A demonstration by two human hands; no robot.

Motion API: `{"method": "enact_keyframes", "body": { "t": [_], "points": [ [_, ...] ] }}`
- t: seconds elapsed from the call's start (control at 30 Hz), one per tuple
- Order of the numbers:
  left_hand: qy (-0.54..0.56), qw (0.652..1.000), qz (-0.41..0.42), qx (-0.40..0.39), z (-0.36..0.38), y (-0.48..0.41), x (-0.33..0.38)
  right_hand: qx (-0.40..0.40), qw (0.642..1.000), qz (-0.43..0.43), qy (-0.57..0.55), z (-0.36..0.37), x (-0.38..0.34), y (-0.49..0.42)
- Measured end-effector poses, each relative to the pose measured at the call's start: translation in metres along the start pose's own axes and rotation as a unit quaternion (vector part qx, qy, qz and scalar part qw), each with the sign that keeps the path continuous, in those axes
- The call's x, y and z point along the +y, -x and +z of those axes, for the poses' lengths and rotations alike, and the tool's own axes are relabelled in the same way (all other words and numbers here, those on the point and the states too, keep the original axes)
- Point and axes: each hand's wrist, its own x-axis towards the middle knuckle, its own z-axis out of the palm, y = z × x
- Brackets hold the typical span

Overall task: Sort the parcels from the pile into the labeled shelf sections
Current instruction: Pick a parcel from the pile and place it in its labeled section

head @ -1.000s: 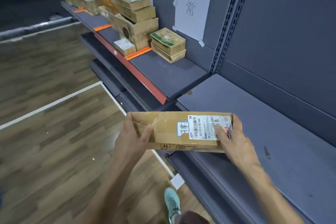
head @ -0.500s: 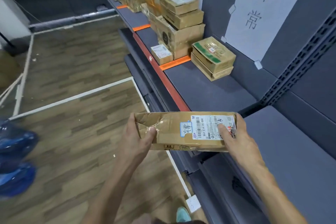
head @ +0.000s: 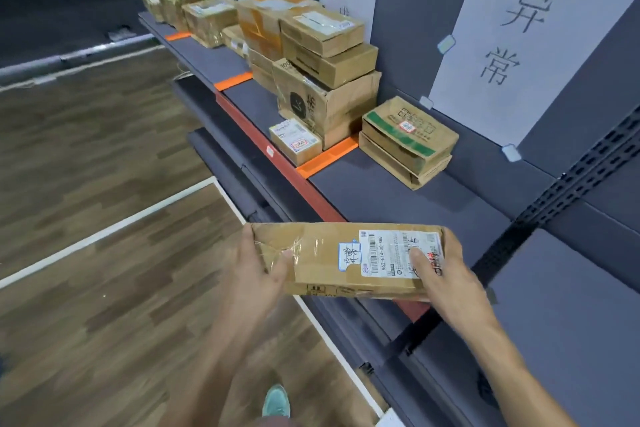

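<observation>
**Both hands clamped on a long parcel at the shelf edge**

Left thumb (head: pixel 280 267) is down flat on the taped top face, and the other fingers go under the end, out of sight. Right thumb (head: pixel 417 262) is pressed onto the white shipping label (head: pixel 384 250), with the fingers wrapped round the far end. So the left hand (head: pixel 258 274) and right hand (head: pixel 446 274) each grip an end of the brown parcel (head: pixel 322 253). It is held level in the air, right at the red front edge of the grey shelf (head: pixel 374 191).

On the shelf behind it, two flat green-striped boxes (head: pixel 408 139) lie stacked against the back wall, under the paper sign (head: pixel 519 38). An orange divider strip (head: pixel 327 156) crosses the shelf just left of them. Beyond the strip a small labelled box (head: pixel 294 140) sits near the front, touching a tall stack of cartons (head: pixel 325 55), with more boxes further along. Below the shelf is wooden floor (head: pixel 86 184), a white line (head: pixel 114 229) and one teal shoe (head: pixel 276 400).
</observation>
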Motion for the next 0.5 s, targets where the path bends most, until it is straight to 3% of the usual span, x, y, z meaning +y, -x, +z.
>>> {"method": "enact_keyframes", "body": {
  "t": [0.27, 0.5],
  "points": [
    [-0.007, 0.995, 0.066, -0.080, -0.022, -0.076, -0.011, 0.057, 0.995, 0.083, -0.016, 0.036, -0.028, 0.002],
    [-0.002, 0.982, 0.122, -0.145, 0.000, -0.125, 0.020, 0.120, 0.983, 0.132, -0.039, 0.033, -0.020, -0.013]
  ]
}}
